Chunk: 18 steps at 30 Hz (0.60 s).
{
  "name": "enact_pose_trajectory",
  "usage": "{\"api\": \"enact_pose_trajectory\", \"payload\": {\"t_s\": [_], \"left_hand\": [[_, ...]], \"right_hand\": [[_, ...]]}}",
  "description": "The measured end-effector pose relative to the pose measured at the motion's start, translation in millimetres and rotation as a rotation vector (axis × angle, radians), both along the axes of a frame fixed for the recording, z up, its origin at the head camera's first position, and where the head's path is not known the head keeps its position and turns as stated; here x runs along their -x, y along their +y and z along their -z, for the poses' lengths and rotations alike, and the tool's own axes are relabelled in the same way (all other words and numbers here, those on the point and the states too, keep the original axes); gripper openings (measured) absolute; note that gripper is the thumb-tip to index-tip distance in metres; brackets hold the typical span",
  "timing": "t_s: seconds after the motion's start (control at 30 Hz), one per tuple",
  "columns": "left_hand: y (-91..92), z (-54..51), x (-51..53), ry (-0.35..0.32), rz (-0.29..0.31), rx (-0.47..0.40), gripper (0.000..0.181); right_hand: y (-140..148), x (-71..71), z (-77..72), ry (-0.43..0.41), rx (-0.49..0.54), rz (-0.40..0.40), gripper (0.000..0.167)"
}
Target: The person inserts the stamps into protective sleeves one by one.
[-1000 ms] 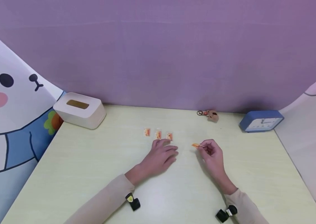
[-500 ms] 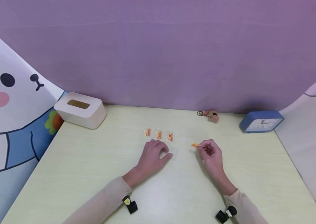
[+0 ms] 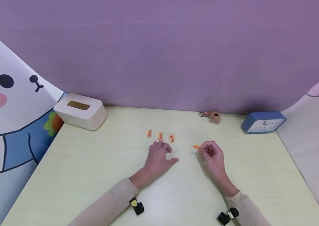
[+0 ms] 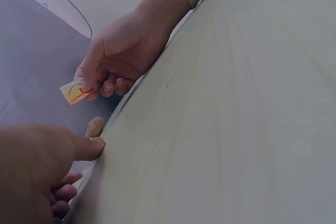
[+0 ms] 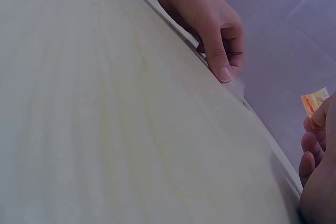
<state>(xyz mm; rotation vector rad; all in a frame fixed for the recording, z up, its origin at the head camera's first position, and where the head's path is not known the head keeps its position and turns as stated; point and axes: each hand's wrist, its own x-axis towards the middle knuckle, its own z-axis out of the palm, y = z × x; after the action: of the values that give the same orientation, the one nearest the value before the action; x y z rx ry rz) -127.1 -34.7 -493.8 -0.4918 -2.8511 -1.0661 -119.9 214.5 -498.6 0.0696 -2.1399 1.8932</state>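
Note:
My right hand (image 3: 214,160) pinches a small orange-and-yellow printed square (image 4: 73,93) by its edge, between thumb and fingers, above the table. My left hand (image 3: 157,160) is low over the table, thumb spread away from bent fingers. Its fingertips reach the lower edge of the middle of three similar orange printed pieces (image 3: 159,136); whether they touch it I cannot tell. The left piece (image 3: 148,133) and the right piece (image 3: 171,138) lie flat beside it in a row. By the left thumb in the right wrist view is a faint, see-through piece (image 5: 237,88).
A white tissue box (image 3: 81,111) stands at the back left of the pale table (image 3: 190,194). Toward the back right lie a brown keychain figure (image 3: 214,117) and a blue clock (image 3: 263,122). A purple cloth (image 3: 159,62) hangs behind.
My left hand first drew back from the right printed piece, with its thumb moving out, then shifted slightly right again. The right hand stays almost still, holding its printed square.

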Motion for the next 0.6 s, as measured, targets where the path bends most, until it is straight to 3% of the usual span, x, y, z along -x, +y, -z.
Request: {"api": "enact_pose_trajectory", "payload": {"t_s": [0.3,0.6], "left_hand": [[-16.7,3.3,-1.0,-0.050,0.054,-0.240,0.010],[-26.2,0.7,-3.8,-0.063,0.081,-0.332,0.004]], "right_hand": [[-1.8,-0.6,-0.7,-0.011,-0.022,0.008,0.011],[-9.2,-7.2,-1.7,-0.006,-0.072,-0.035,0.007]]}}
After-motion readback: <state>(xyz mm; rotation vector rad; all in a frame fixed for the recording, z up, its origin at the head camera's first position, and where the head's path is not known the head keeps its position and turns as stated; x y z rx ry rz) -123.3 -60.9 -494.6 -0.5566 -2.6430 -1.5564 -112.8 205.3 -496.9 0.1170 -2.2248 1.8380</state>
